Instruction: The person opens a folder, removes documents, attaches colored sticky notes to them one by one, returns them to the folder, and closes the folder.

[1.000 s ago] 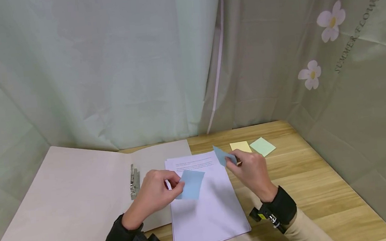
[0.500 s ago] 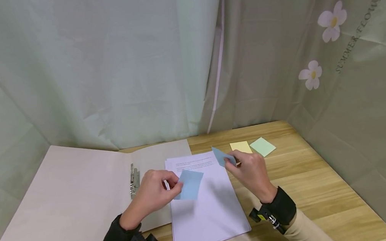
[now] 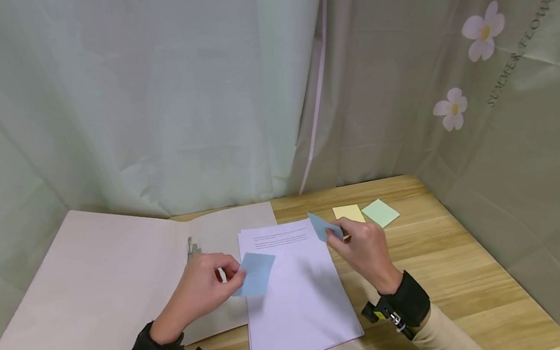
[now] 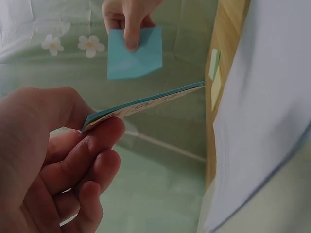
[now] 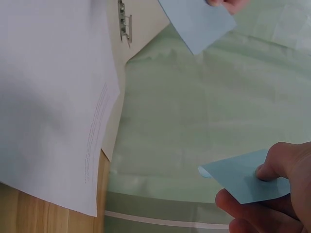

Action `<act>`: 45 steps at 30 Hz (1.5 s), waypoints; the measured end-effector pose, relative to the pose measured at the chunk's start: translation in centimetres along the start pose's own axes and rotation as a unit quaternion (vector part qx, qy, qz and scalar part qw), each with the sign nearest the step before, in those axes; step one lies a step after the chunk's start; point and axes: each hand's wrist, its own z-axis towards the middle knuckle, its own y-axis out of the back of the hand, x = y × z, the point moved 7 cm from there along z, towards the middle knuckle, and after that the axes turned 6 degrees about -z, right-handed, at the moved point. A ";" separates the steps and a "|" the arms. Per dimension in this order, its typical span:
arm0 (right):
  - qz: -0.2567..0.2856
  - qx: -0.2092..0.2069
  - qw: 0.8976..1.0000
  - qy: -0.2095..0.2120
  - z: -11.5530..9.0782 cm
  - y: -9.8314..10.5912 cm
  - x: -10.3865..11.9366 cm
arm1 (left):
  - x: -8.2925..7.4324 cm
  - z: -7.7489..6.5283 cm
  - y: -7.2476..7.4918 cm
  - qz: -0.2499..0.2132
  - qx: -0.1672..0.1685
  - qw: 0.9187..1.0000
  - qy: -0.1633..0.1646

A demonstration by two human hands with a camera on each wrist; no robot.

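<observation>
My left hand (image 3: 206, 281) pinches a thin pad of blue sticky notes (image 3: 257, 274) between thumb and fingers, above the left part of the paper stack (image 3: 301, 306). Edge-on in the left wrist view, the pad (image 4: 146, 103) shows a pale underside with markings. My right hand (image 3: 366, 245) pinches a blue sticky note (image 3: 319, 227) over the stack's upper right corner. One corner of that note (image 5: 240, 179) curls in the right wrist view. The two blue pieces are apart. White sheets with a few printed lines near the top make up the stack.
An open ring binder (image 3: 100, 291) lies at left, its metal clip (image 3: 192, 248) partly behind my left hand. The paper stack overlaps its right cover. A yellow sticky pad (image 3: 348, 213) and a green sticky pad (image 3: 380, 213) lie at back right on the wooden table (image 3: 448, 271). Curtains (image 3: 193, 93) surround it.
My left hand has moved left and slightly toward me with the blue pad, now overlapping more of the binder clip. My right hand with its note has stayed nearly still.
</observation>
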 end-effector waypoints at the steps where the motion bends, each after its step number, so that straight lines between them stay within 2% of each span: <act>1: -0.001 0.000 1.000 -0.002 0.0 0.0 -0.1 | 0.2 -0.2 0.3 0.005 0.000 1.000 0.003; 11: -0.009 -0.010 1.000 -0.005 0.3 0.6 -0.3 | 2.8 -2.5 4.3 0.055 0.007 0.998 0.040; 14: -0.009 -0.014 1.000 -0.010 0.4 0.9 -0.5 | 3.2 -2.9 5.0 0.059 0.005 0.998 0.038; 17: -0.005 -0.011 1.000 -0.016 0.3 0.9 -0.6 | 3.0 -2.8 4.8 0.050 0.016 0.999 0.014; 19: -0.002 -0.007 1.000 -0.017 0.3 0.9 -0.5 | 3.0 -2.8 4.4 0.041 0.036 0.998 0.001; 23: 0.000 -0.006 1.000 -0.018 0.2 0.8 -0.3 | 3.1 -2.9 3.3 0.017 0.110 0.994 -0.005; 27: -0.005 -0.007 1.000 -0.016 0.3 0.7 -0.2 | 3.4 -3.3 2.2 -0.026 0.197 0.980 -0.008; 31: -0.008 -0.005 1.000 -0.015 0.3 0.6 -0.1 | 3.8 -3.7 1.4 -0.070 0.263 0.962 0.002; 39: -0.004 -0.004 1.000 -0.016 0.2 0.6 -0.1 | 5.3 -4.4 0.2 -0.124 0.330 0.934 0.055; 45: 0.000 -0.004 1.000 -0.015 0.3 0.5 0.0 | 6.4 -5.3 -1.2 -0.166 0.385 0.903 0.097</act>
